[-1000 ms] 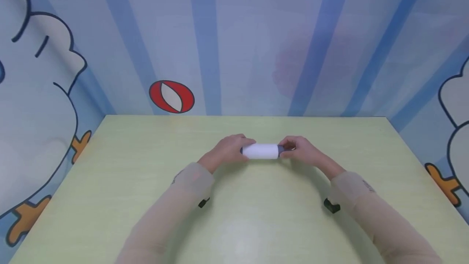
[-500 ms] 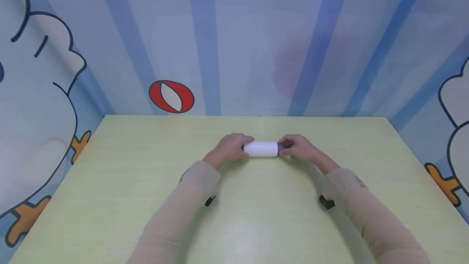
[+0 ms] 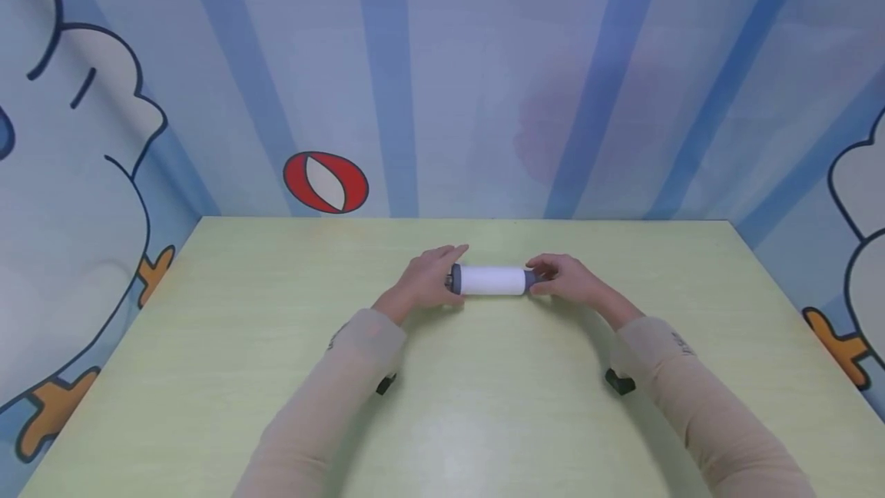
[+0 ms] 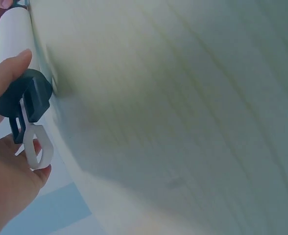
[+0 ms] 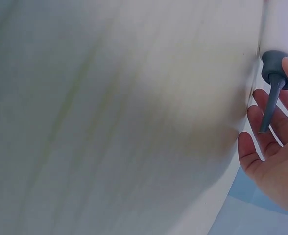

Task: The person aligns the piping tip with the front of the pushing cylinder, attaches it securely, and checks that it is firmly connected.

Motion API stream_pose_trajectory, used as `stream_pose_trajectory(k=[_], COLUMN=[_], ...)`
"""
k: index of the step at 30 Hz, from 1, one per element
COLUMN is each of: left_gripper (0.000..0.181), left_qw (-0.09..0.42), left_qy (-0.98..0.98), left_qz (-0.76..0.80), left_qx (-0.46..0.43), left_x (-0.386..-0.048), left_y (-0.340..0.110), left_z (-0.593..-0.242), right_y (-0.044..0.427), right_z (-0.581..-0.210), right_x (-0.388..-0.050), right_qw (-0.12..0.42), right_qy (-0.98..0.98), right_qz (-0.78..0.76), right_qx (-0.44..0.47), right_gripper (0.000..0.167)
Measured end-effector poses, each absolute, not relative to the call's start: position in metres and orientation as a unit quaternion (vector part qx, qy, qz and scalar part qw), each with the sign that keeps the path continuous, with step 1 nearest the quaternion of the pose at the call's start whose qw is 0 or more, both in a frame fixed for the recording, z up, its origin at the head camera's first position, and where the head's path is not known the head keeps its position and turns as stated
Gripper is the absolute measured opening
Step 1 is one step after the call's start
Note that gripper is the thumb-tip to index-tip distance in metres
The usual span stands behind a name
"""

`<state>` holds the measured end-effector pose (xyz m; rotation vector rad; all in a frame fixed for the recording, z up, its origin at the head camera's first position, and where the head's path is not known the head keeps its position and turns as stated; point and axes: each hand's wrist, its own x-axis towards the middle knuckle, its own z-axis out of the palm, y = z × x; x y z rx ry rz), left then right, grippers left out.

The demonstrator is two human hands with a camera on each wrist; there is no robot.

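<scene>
A white cylinder with dark grey ends (image 3: pixel 492 280) lies sideways, at or just above the table. Its left end is a dark cap with a clip (image 4: pixel 26 95) and a white loop (image 4: pixel 38 147). From the right end a narrow grey stem (image 5: pixel 271 105) sticks out. My left hand (image 3: pixel 430 277) is around the clip end, thumb along the near side and index finger stretched out above it, apart from the cylinder. With thumb and fingers my right hand (image 3: pixel 568 280) pinches the grey collar (image 5: pixel 275 66) at the stem end; its other fingers spread behind the stem.
The pale green table (image 3: pixel 456 421) reaches back to a blue striped wall (image 3: pixel 456 83) printed with a red and white ball (image 3: pixel 326 182). Printed white cartoon figures stand on the side walls. Black wrist devices (image 3: pixel 619 382) hang under both sleeves.
My left hand has slid left and spread its fingers, so the dark left cap now shows. The right hand keeps its pinch on the stem end, and the white cylinder has barely shifted.
</scene>
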<state>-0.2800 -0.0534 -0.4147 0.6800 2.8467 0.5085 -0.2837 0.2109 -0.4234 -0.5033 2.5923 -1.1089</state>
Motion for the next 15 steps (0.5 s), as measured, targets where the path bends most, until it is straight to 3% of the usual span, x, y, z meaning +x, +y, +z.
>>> stream_pose_trajectory(k=[9,15], left_gripper=[0.091,0.084], left_qw=[0.102,0.113], left_qy=[0.952,0.951], left_qz=[0.200,0.220], left_qx=[0.209,0.186], left_x=[-0.279,-0.267], left_y=[-0.078,-0.110], left_z=[-0.422,-0.415], right_y=[0.234,0.261], right_z=[-0.421,-0.409], right_x=[-0.278,-0.268], right_qw=[0.142,0.148], right_qy=[0.901,0.905], right_qz=[-0.379,-0.375], right_qx=[-0.158,-0.135], right_gripper=[0.050,0.050])
